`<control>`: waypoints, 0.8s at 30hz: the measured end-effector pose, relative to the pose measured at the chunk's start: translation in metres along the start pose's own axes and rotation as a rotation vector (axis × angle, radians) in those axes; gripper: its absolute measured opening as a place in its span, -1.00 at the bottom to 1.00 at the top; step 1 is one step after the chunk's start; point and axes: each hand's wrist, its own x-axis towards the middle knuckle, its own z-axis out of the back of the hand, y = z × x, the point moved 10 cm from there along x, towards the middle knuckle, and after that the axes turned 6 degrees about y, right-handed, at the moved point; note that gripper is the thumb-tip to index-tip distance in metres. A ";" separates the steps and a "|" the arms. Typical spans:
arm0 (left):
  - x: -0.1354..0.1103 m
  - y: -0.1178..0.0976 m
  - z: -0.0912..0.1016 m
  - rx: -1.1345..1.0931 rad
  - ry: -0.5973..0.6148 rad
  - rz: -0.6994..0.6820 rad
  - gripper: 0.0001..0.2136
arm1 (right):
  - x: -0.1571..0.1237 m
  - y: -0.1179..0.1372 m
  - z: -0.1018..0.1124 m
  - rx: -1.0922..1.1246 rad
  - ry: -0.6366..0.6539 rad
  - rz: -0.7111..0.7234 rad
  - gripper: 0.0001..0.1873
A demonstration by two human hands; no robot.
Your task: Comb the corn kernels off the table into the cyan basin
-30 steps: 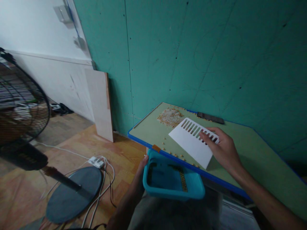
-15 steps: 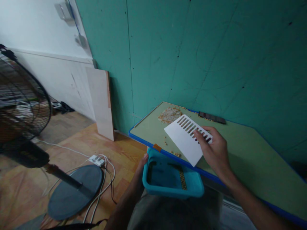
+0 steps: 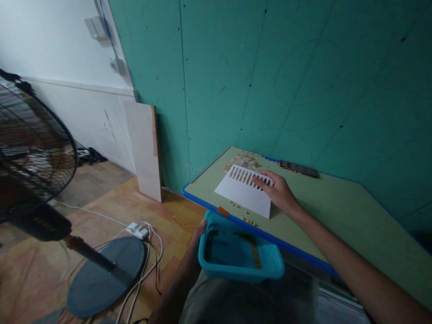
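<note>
Card (image 3: 241, 194) now sits back up beside the grain pile (image 3: 245, 160), right hand (image 3: 280, 194) fingers flat on it; left hand (image 3: 199, 231) grips the tub (image 3: 236, 265).

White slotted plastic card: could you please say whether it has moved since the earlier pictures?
Yes. The white slotted plastic card, in the right hand, has slid left toward the pile of yellow grains, away from the flat black device.
</note>
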 end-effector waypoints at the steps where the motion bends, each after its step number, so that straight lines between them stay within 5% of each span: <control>1: -0.003 -0.001 -0.002 0.001 -0.005 0.007 -0.44 | -0.003 0.001 -0.001 0.000 0.005 -0.003 -0.55; 9: -0.031 -0.007 -0.028 0.043 0.033 0.093 -0.37 | -0.017 0.012 -0.011 -0.021 0.031 0.004 -0.60; 17: -0.020 -0.012 -0.010 0.088 -0.046 -0.037 -0.40 | -0.024 0.023 -0.017 0.041 0.071 0.024 -0.65; 24: -0.024 -0.014 -0.016 0.073 -0.025 -0.041 -0.49 | -0.028 0.036 -0.024 0.056 0.119 0.063 -0.67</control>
